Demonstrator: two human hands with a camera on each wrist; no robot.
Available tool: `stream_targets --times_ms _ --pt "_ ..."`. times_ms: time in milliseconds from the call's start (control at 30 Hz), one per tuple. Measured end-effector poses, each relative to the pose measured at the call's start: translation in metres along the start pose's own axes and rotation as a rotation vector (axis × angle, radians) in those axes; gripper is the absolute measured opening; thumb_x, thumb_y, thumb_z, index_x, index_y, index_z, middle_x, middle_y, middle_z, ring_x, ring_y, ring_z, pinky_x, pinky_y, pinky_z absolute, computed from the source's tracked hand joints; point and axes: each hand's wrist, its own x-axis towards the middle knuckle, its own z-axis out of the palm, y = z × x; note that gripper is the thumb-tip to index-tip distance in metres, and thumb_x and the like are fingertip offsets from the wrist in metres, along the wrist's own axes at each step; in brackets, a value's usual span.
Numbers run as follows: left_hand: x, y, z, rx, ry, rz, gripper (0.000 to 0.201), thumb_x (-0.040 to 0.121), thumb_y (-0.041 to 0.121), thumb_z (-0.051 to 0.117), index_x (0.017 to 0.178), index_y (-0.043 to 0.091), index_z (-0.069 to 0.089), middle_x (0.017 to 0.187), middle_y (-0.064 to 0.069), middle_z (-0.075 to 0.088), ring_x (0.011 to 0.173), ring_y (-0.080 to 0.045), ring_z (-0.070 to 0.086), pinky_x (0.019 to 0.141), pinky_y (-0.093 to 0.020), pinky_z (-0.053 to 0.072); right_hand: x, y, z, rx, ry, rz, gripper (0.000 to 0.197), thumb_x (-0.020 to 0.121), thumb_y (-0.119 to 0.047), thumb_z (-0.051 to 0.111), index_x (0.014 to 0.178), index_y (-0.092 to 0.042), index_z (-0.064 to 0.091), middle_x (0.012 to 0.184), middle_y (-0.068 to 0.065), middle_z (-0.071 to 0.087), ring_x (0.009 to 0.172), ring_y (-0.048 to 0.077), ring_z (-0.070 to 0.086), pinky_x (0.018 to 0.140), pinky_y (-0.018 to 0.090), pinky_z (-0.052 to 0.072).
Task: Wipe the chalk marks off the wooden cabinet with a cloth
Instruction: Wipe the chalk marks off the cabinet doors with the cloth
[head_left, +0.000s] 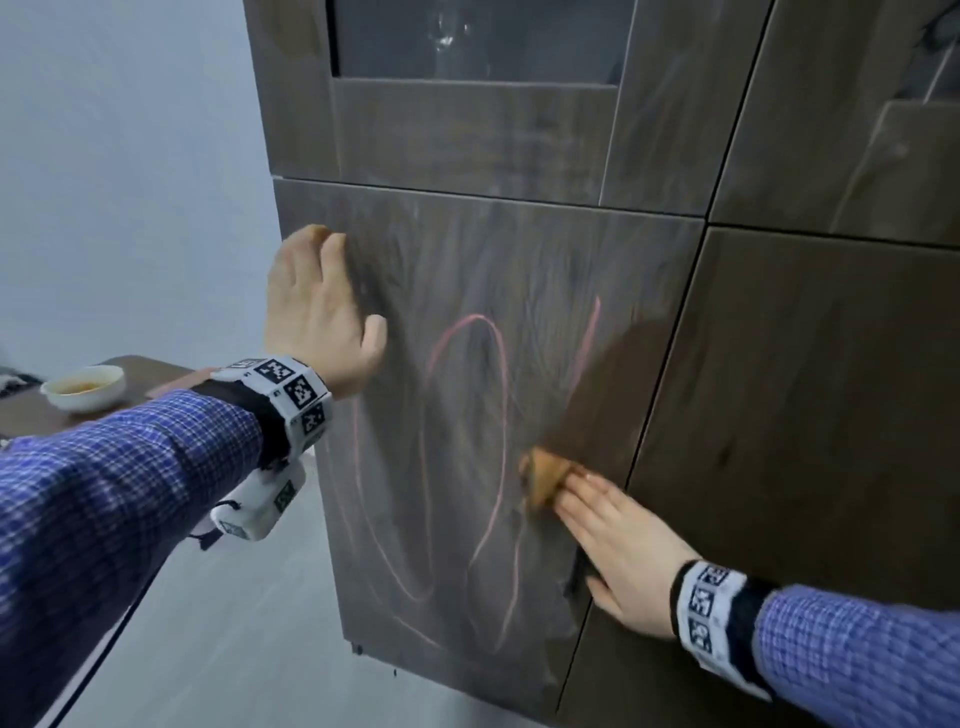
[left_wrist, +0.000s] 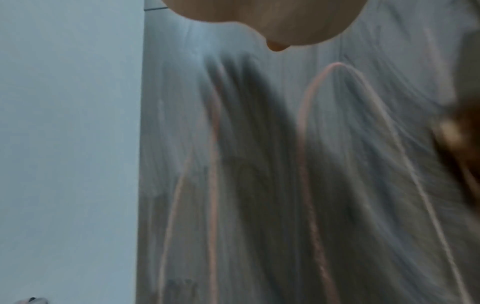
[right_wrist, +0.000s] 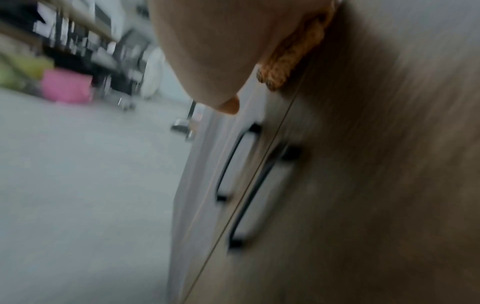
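Note:
A dark wooden cabinet door (head_left: 447, 249) carries looping pink chalk marks (head_left: 467, 332), which also show in the left wrist view as chalk marks (left_wrist: 309, 115). My right hand (head_left: 618, 540) lies flat with straight fingers and presses an orange cloth (head_left: 543, 475) against the door's right side. A sliver of the cloth (right_wrist: 293, 59) peeks out under the palm in the right wrist view. A darker swept patch spreads above the cloth. My left hand (head_left: 317, 306) rests flat and open on the door's upper left, holding nothing.
Neighbouring cabinet doors (head_left: 810, 395) stand to the right, with black handles (right_wrist: 233, 162) along the door gap. A glass-fronted door (head_left: 478, 36) is above. At the left a low table (head_left: 31, 410) holds a white bowl (head_left: 83, 387). Grey floor (head_left: 218, 623) lies below.

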Motion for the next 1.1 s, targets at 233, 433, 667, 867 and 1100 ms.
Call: stream_targets --times_ms 233,433,667,867,1100 --pt "0.014 -0.026 0.021 -0.075 0.049 -0.362 0.075 0.094 0.054 0.033 0.133 -0.009 0.042 0.135 -0.031 0.044 0.125 -0.045 0.042 0.11 -0.051 0.031 0.038 0.079 -0.115 -0.072 0.472 0.29 0.083 0.084 -0.052 0.043 0.149 -0.002 0.032 0.152 0.021 0.032 0.144 0.039 0.021 0.121 0.048 0.009" --pt "0.035 -0.025 0.036 -0.559 0.048 -0.768 0.061 0.103 0.052 0.038 0.133 0.0 0.048 0.134 -0.015 0.056 0.121 -0.031 0.055 0.092 -0.028 0.033 0.038 0.038 -0.063 -0.057 0.257 0.071 0.094 0.077 -0.056 0.053 0.148 0.002 0.031 0.155 0.023 0.03 0.146 0.039 0.019 0.121 0.05 0.011" --pt "0.052 -0.019 0.033 -0.562 0.021 -0.901 0.075 0.099 0.059 0.041 0.134 -0.006 0.051 0.138 -0.024 0.055 0.125 -0.04 0.053 0.105 -0.041 0.037 0.046 0.078 -0.121 -0.167 0.381 0.069 0.079 0.081 -0.052 0.051 0.14 0.001 0.047 0.145 0.022 0.045 0.141 0.04 0.029 0.12 0.05 0.015" --pt "0.057 -0.013 0.029 -0.481 -0.03 -0.979 0.083 0.097 0.066 0.039 0.138 -0.006 0.049 0.141 -0.028 0.052 0.128 -0.043 0.051 0.109 -0.045 0.034 0.057 0.071 -0.13 -0.049 0.435 0.153 0.091 0.081 -0.054 0.048 0.15 0.002 0.027 0.158 0.022 0.022 0.148 0.038 0.012 0.122 0.049 0.006" --pt "0.059 -0.027 0.021 -0.554 -0.189 -0.943 0.072 0.103 0.058 0.033 0.145 0.001 0.046 0.144 -0.029 0.048 0.131 -0.042 0.048 0.11 -0.042 0.034 0.035 0.079 -0.116 -0.15 0.311 0.028 0.082 0.078 -0.055 0.051 0.137 0.002 0.05 0.142 0.023 0.048 0.14 0.039 0.032 0.12 0.05 0.016"
